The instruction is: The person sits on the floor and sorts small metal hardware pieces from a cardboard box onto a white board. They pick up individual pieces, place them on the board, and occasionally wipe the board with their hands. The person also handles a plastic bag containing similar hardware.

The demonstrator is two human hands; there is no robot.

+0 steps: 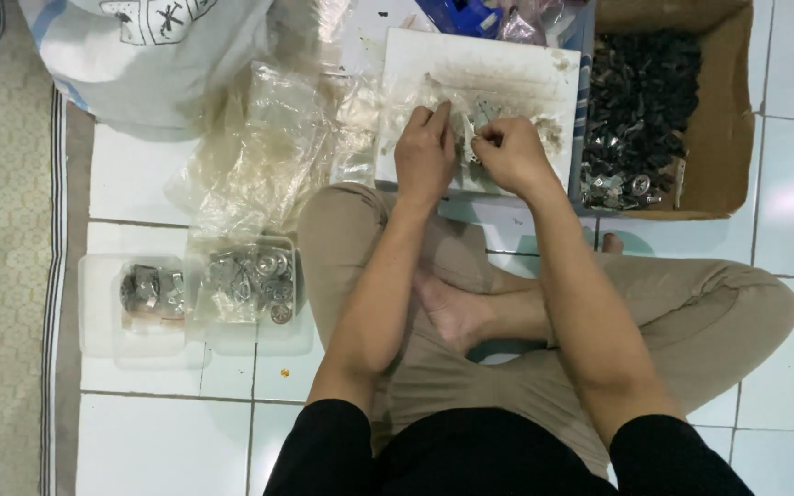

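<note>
Floor: white tiled floor; the person sits cross-legged on it in tan trousers, a patterned mat along the left edge.
Sack: large white woven sack at top left, well apart from both hands.
Cardboard box: open brown box at top right, heaped with small dark metal parts; it sits just beside the white board, on the right-hand side.
White board: flat, stained white board on the floor ahead of the knees; both hands work over its near edge.
Plastic bags: crumpled clear bags lie left of the board, spilling toward the trays.
Trays: two clear plastic trays side by side at the left knee, holding silvery washers and brackets.
Left hand: left hand lies knuckles up, forearm running straight out from the body, fingers curled down onto the board; the grip is clenched, on what I cannot tell.
Right hand: right hand comes in angled from the right, wrist bent inward, fingertips pinched at the small metal part.
Small metal part: small grey metal piece sits between the two hands, touching the right fingertips, just beyond the left knuckles. Long axis not readable at this size.
Key relation: the piece lies forward and inward of both hands; the right hand is the nearer, and the dark-parts box is on its side.
</note>
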